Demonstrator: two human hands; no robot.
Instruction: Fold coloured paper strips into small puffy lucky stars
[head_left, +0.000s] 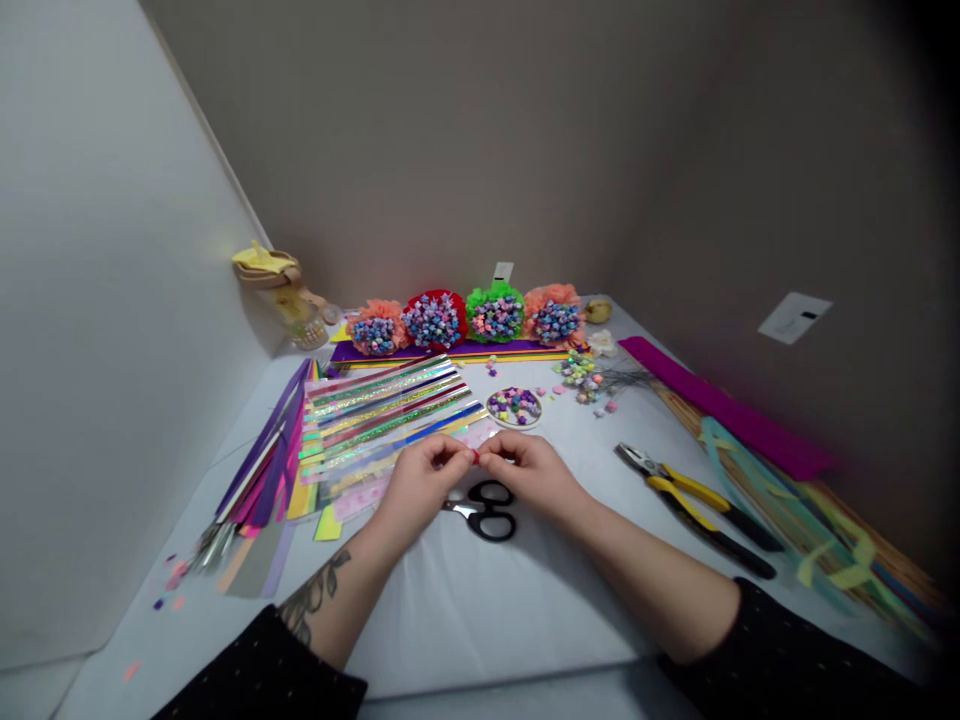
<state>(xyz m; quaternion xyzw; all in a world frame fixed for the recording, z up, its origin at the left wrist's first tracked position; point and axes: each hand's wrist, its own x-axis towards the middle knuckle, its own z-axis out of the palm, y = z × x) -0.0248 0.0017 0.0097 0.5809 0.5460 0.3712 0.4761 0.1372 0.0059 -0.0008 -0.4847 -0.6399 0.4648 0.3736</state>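
My left hand (429,470) and my right hand (534,470) meet at the middle of the table. Between their pinched fingertips is a small red folded piece (475,457), mostly covered by the fingers; its exact shape cannot be made out. Black-handled scissors (491,522) lie on the cloth just below the hands, their blades partly behind my left hand. Behind the hands stands a small round dish (489,408) of tiny folded paper stars (516,405). Shiny, glittery paper strips (390,410) are spread in rows to the left.
Several tissue-paper bouquets filled with stars (435,320) stand at the back. Yellow-and-black pliers (694,505) and a magenta paper roll (720,405) lie right. Loose paper strips (262,475) fan out left. Stars on wires (581,375) sit back right, a jar (304,325) back left.
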